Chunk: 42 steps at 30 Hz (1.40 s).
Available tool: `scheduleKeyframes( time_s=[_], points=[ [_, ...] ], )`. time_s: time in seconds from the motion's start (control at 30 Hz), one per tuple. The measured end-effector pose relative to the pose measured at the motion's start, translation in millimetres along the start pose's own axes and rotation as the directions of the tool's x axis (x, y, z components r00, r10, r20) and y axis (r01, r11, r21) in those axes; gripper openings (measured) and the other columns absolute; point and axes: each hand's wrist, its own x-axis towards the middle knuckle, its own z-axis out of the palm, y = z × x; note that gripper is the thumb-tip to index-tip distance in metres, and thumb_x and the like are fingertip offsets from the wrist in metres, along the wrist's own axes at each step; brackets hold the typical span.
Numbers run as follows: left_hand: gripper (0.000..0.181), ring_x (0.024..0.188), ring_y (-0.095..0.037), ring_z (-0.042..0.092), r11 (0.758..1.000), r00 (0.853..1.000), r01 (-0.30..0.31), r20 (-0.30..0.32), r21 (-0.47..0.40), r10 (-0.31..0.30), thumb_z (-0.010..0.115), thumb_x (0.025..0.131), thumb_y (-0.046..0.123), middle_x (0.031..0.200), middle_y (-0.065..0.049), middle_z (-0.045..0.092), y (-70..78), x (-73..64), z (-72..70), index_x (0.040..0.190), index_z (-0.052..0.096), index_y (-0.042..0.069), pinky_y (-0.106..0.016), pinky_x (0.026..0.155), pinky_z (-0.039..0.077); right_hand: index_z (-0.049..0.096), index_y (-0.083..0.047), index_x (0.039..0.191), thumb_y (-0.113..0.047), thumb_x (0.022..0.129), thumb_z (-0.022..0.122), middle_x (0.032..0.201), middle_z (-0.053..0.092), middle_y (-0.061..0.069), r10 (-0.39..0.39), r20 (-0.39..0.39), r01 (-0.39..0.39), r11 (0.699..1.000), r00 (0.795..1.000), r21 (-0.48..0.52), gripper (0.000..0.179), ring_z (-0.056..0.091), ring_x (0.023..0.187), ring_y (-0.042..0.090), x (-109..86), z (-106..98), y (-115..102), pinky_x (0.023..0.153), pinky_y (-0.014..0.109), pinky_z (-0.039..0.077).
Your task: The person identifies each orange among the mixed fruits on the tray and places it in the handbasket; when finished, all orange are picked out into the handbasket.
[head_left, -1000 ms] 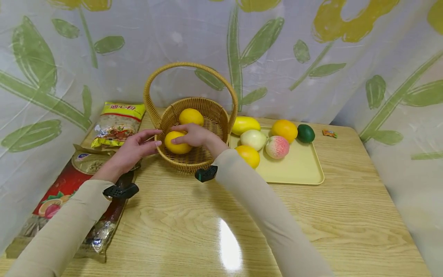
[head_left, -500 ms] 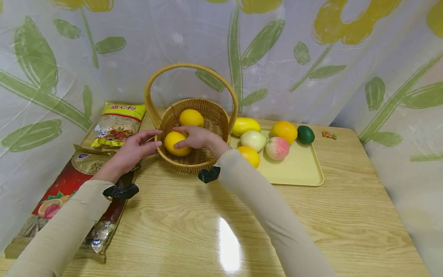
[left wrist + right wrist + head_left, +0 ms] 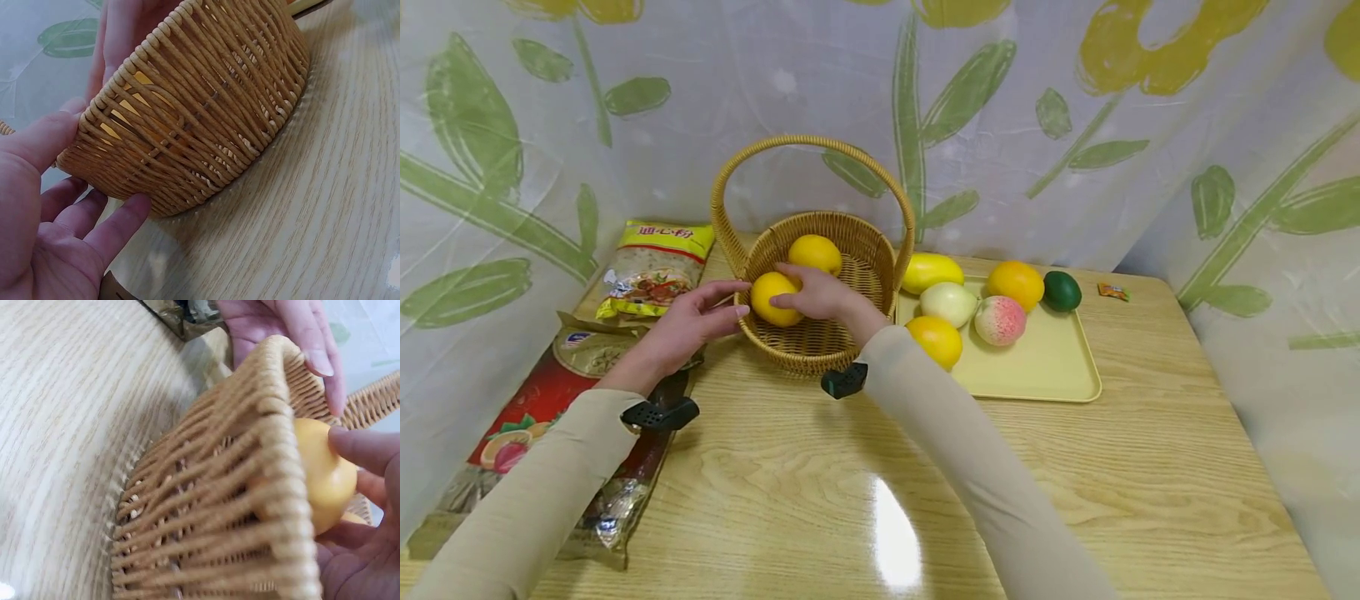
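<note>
Yellow and round, the front fruit (image 3: 770, 298) is clamped between the thumb and fingers of the right hand (image 3: 822, 292), inside the basket (image 3: 808, 364) by its left wall; whether it touches the basket's floor cannot be told. The back fruit (image 3: 817, 252), also yellow, lies just behind it in the basket. The left hand (image 3: 700, 315) is at the basket's left rim, thumb and fingers apart, the thumb tip against the weave and the lower fingers along the outer wall. The handle (image 3: 812, 141) arches upright over the basket.

Right of the basket is the tray (image 3: 1022, 371). An orange (image 3: 937, 337) is at its near left, partly behind the right sleeve (image 3: 951, 425); the pale fruit (image 3: 950, 303), the peach (image 3: 1001, 320) and a second orange (image 3: 1017, 284) sit farther right. The long fruit (image 3: 934, 272) is just beside the basket, the green fruit (image 3: 1062, 292) by the tray's far corner. Well right of the basket lies a packet (image 3: 1113, 291). Left of it are the yellow bag (image 3: 658, 267) and, nearer the person, the red bag (image 3: 538, 383).
</note>
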Motion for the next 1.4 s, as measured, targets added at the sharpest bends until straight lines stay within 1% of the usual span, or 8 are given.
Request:
scheduleKeyframes(
  time_s=[0.2,0.4,0.57,0.7,0.9,1.13,1.27,1.4],
  points=[
    [0.058,0.126,-0.024,0.051,1.000,1.000,-0.003,0.014,-0.006,0.003,0.063,0.097,0.032,0.152,-0.009,0.035,1.0,0.0,1.0,0.146,0.042,0.008,-0.035,0.097,0.052,0.026,-0.022,0.157,-0.033,0.100,0.056,0.158,0.030,0.005,-0.035,0.028,0.032,0.995,0.999,0.097,0.065,0.030,0.143,0.017,-15.7,-12,2,0.116,0.031,0.030],
    [0.061,0.124,-0.019,0.052,1.000,1.000,-0.005,0.005,0.014,0.005,0.063,0.097,0.032,0.154,-0.011,0.033,2.6,-1.8,0.8,0.147,0.040,0.006,-0.032,0.095,0.053,0.029,-0.026,0.155,-0.037,0.099,0.058,0.155,0.036,0.006,-0.086,-0.010,0.087,0.986,0.996,0.143,0.064,0.039,0.138,0.023,-51.7,-27,1,0.111,0.033,0.038],
    [0.062,0.120,-0.014,0.053,1.000,1.000,-0.003,0.003,0.022,0.003,0.063,0.097,0.032,0.154,-0.013,0.033,3.4,-2.5,0.4,0.147,0.038,0.005,-0.034,0.096,0.052,0.034,-0.017,0.153,-0.029,0.100,0.059,0.152,0.040,0.006,-0.215,-0.056,0.222,0.944,0.975,0.244,0.061,0.046,0.133,0.021,-90.6,-30,9,0.106,0.027,0.043],
    [0.063,0.125,-0.023,0.051,1.000,1.000,0.006,0.003,0.023,-0.006,0.063,0.097,0.033,0.152,-0.013,0.035,3.3,-3.0,0.5,0.148,0.038,0.006,-0.037,0.097,0.052,0.035,-0.016,0.153,-0.024,0.101,0.058,0.152,0.040,0.001,-0.267,-0.061,0.272,0.913,0.962,0.305,0.057,0.046,0.132,0.018,-123.4,-25,22,0.105,0.027,0.044],
    [0.063,0.127,-0.025,0.049,1.000,1.000,0.003,0.002,0.024,-0.003,0.062,0.097,0.033,0.154,-0.013,0.033,3.3,-3.2,1.5,0.148,0.038,0.005,-0.036,0.097,0.052,0.035,-0.018,0.153,-0.023,0.101,0.057,0.153,0.038,-0.003,-0.267,-0.069,0.273,0.885,0.961,0.377,0.056,0.044,0.135,0.023,-168.3,-13,46,0.106,0.032,0.044],
    [0.063,0.125,-0.023,0.051,1.000,1.000,-0.002,0.008,0.020,0.002,0.062,0.098,0.032,0.153,-0.016,0.033,4.3,-2.8,1.6,0.148,0.037,0.005,-0.033,0.096,0.052,0.032,-0.018,0.154,-0.016,0.102,0.054,0.152,0.039,0.006,-0.243,-0.133,0.277,0.835,0.961,0.475,0.056,0.044,0.135,0.027,-204.1,3,73,0.107,0.035,0.043],
    [0.062,0.121,-0.016,0.052,1.000,1.000,-0.018,0.016,0.026,0.017,0.060,0.098,0.032,0.155,-0.018,0.029,4.5,-3.7,0.9,0.149,0.037,0.004,-0.027,0.092,0.054,0.033,-0.013,0.153,-0.015,0.102,0.054,0.151,0.041,0.009,-0.207,-0.200,0.281,0.822,0.958,0.496,0.055,0.046,0.133,0.029,-219.5,-1,83,0.106,0.033,0.044],
    [0.060,0.119,-0.015,0.054,0.999,1.000,-0.022,0.009,0.029,0.022,0.060,0.098,0.031,0.154,-0.017,0.031,3.8,-4.1,0.8,0.148,0.038,0.005,-0.023,0.089,0.054,0.031,-0.011,0.154,-0.016,0.103,0.053,0.152,0.039,0.012,-0.147,-0.278,0.275,0.816,0.949,0.509,0.056,0.045,0.134,0.029,-232.1,-18,97,0.105,0.031,0.045]
  ],
)
